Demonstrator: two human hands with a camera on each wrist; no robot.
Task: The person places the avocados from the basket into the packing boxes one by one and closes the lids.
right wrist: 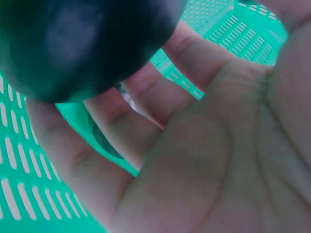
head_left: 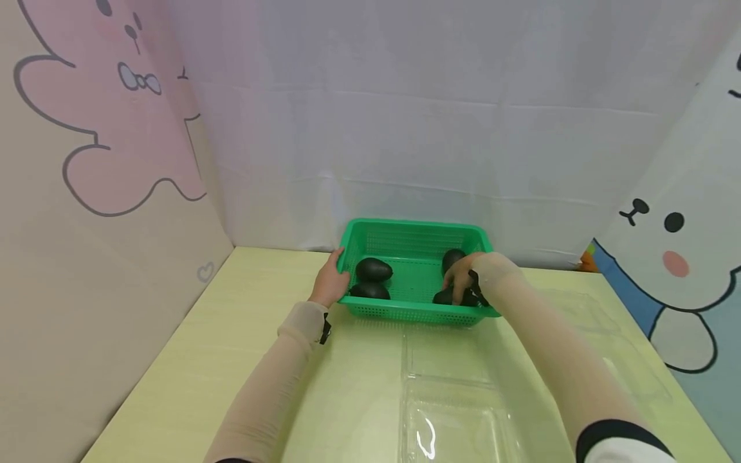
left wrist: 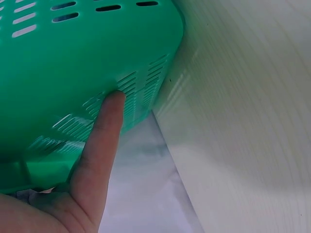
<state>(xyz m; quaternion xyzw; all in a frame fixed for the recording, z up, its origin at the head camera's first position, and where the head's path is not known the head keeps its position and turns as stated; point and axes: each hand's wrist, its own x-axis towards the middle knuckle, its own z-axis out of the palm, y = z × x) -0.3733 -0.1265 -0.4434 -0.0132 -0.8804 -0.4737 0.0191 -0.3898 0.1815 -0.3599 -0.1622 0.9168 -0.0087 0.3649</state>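
Note:
A green plastic basket (head_left: 413, 313) stands at the back of the table and holds several dark avocados. Two of these lie at its left end, a front avocado (head_left: 370, 291) and one behind it (head_left: 374, 269). My left hand (head_left: 331, 283) grips the basket's left rim, one finger (left wrist: 104, 131) stretched along the outer slotted wall. Inside the right end, my right hand (head_left: 460, 278) holds an avocado (right wrist: 87, 43) at its fingertips, the fingers bent around its underside. Another avocado (head_left: 453, 258) lies just behind that hand, partly covered by it.
A clear plastic clamshell box (head_left: 454, 418) lies unfolded on the table in front of the basket. More clear plastic packaging (head_left: 628, 360) lies at the right, partly behind my right arm. A white curtain (head_left: 428, 148) hangs right behind the basket; printed panels flank the table.

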